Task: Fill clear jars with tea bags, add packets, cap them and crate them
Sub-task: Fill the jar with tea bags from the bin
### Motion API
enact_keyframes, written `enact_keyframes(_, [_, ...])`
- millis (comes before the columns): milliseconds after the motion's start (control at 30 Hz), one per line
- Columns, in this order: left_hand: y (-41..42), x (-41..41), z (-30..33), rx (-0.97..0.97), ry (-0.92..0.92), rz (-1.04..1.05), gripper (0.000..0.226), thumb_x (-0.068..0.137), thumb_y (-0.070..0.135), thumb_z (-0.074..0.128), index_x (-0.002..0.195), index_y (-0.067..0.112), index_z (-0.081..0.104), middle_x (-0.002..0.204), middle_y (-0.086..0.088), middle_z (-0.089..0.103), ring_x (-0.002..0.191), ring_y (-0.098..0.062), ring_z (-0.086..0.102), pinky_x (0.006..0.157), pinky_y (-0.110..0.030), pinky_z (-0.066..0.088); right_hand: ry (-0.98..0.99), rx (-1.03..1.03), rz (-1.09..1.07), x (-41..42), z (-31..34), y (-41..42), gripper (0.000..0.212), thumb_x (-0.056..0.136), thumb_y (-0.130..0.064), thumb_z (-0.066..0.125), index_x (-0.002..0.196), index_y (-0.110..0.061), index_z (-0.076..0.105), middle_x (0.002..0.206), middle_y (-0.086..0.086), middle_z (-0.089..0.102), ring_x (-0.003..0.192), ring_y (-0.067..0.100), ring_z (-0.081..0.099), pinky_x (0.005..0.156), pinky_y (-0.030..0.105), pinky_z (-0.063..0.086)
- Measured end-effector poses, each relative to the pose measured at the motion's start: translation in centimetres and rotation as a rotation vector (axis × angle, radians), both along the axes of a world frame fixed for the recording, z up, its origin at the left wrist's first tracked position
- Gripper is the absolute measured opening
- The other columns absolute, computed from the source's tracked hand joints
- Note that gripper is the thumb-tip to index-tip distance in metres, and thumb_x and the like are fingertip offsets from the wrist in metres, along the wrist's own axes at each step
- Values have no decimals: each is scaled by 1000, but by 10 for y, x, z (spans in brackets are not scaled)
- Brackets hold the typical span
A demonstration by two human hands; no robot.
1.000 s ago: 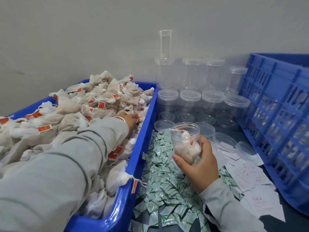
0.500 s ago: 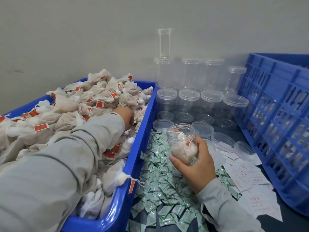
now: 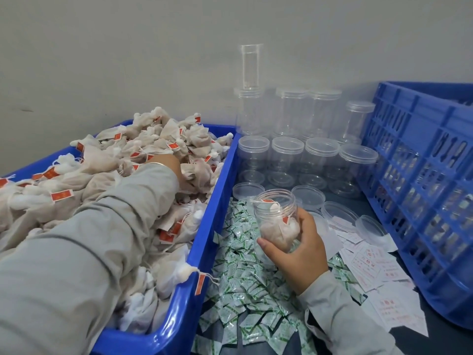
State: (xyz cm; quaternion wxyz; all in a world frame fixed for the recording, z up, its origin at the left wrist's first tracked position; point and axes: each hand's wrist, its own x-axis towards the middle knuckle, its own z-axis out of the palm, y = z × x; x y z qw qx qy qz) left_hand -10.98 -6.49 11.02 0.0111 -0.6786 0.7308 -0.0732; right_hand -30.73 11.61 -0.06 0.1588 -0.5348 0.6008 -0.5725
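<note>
Head view. You are working at an early fill stage. Your right hand (image 3: 302, 248) is wrapping around an uncapped clear jar (image 3: 277, 219), holding it just above the loose green-and-white packets (image 3: 245, 283) at about 6 o'clock of the worktop (image 3: 445, 339). The jar is holding a few tea bags in its lower half; one red tag is hanging near the rim. It is looking well short of full.

Your left hand (image 3: 176, 167) is reaching into the heap of tea bags (image 3: 158, 144) in the blue bin (image 3: 204, 249) at 9 o'clock. Its fingers are buried among the bags, so you cannot tell whether they are closing on one.

Remaining, by my reading: more bags, then a packet, then a cap. Loose lids (image 3: 339, 213) are lying at 3 o'clock of the jar. Empty capped jars (image 3: 286, 160) are standing stacked at 12 o'clock against the wall, and these are waiting too. White paper slips (image 3: 378, 267) are lying at 4 o'clock. The blue crate (image 3: 422, 180) is standing at 3 o'clock; whether finished jars are sitting inside is unclear.
</note>
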Motion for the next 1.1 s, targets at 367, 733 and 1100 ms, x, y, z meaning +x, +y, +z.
enact_keyframes(367, [31, -5, 32, -139, 957, -134, 30, 93, 19, 44, 63, 14, 45, 62, -8, 54, 65, -27, 52, 59, -30, 41, 12, 10, 46, 2, 3, 2, 67, 50, -45, 80, 106, -43, 43, 104, -20, 59, 91, -7, 58, 72, 3, 43])
enact_keyframes(733, [94, -44, 32, 486, 1737, -529, 26, 97, 8, 40, 71, 7, 45, 58, -5, 50, 48, -13, 52, 46, -23, 47, 60, 36, 67, 7, 2, 0, 72, 49, -52, 78, 111, -38, 43, 102, -19, 59, 90, 0, 60, 79, 21, 51])
enact_keyframes(1100, [107, -48, 11, 198, 561, -835, 31, 85, 40, 55, 116, 37, 58, 85, 19, 53, 82, 3, 50, 82, -20, 37, -5, -2, 51, 7, 4, -2, 61, 51, -38, 80, 101, -39, 46, 88, -18, 63, 79, -4, 61, 67, 7, 45])
